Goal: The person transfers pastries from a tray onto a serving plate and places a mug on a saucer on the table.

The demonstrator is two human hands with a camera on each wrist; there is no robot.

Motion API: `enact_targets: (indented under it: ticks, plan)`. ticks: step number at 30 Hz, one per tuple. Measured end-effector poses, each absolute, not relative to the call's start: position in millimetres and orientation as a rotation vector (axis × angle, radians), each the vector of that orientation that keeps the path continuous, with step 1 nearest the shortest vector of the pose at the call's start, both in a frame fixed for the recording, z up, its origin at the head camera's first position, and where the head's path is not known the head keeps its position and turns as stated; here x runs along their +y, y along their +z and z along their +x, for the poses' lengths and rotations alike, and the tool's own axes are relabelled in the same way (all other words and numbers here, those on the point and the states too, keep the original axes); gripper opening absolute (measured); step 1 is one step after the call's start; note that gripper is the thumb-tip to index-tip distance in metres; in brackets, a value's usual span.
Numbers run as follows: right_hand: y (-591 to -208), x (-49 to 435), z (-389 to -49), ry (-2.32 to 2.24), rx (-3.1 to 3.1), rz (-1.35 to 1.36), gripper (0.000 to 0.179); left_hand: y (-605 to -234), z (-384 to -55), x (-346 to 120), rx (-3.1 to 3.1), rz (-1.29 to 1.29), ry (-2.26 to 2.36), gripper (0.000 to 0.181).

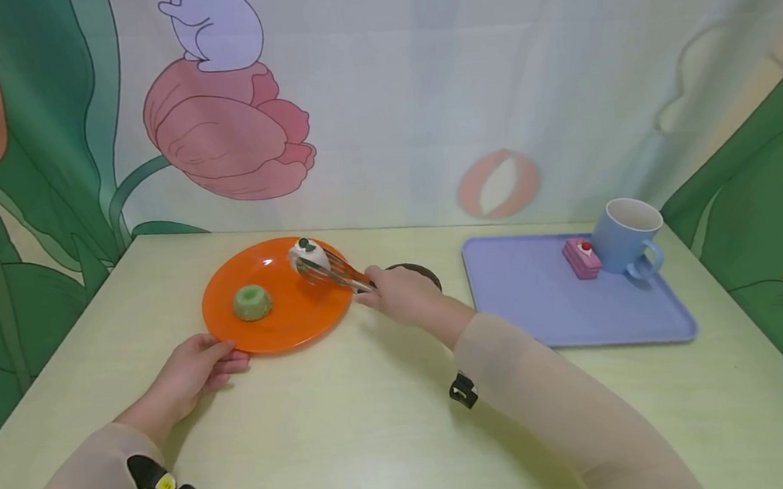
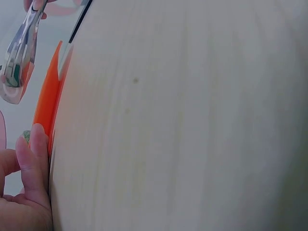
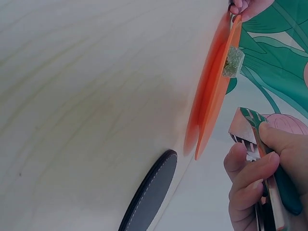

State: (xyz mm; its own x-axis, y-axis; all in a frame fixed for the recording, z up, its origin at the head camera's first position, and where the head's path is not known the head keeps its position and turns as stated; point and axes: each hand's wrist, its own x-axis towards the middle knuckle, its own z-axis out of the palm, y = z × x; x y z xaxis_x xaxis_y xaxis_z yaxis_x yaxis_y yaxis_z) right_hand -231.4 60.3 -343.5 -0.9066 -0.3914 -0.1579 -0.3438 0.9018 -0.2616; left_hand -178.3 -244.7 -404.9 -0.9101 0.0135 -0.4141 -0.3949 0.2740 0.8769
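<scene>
Tongs (image 1: 350, 281) in RH (image 1: 403, 294), clamped arnd white dessert (image 1: 314, 257), LH (image 1: 196, 369) holding plate (image 1: 300, 315)

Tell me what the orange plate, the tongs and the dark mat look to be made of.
Orange plate: probably plastic, glossy, given the bright highlight on its smooth surface.
Tongs: likely polished metal, going by their silvery shine and reflections.
Dark mat: perhaps leather or imitation leather, fairly matte; the stitched edge suggests it.

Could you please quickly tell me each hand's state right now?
Left hand: pinching the orange plate at its rim.
Right hand: closed around tongs that grip a small white cake.
</scene>
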Motion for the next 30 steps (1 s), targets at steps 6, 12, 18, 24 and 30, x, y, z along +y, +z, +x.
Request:
enact_targets:
  ticks: [6, 12, 18, 24, 30]
  plan:
    - [-345, 58, -235, -0.329, 2.861, -0.572, 0.037, -404, -179, -245, 2.21, -0.337, 1.682, 0.046]
    - [-348, 52, -238, -0.361, 2.847, -0.571, 0.035, -406, -179, -249, 2.214, -0.335, 1.681, 0.047]
    - [-352, 48, -241, -0.355, 2.835, -0.567, 0.036, -406, -177, -249, 2.206, -0.327, 1.686, 0.047]
    - [-353, 46, -242, -0.36, 2.82, -0.552, 0.036, -408, -179, -248, 2.21, -0.336, 1.667, 0.046]
    - [-352, 44, -244, -0.369, 2.816, -0.557, 0.036, -408, -180, -247, 2.209, -0.329, 1.668, 0.045]
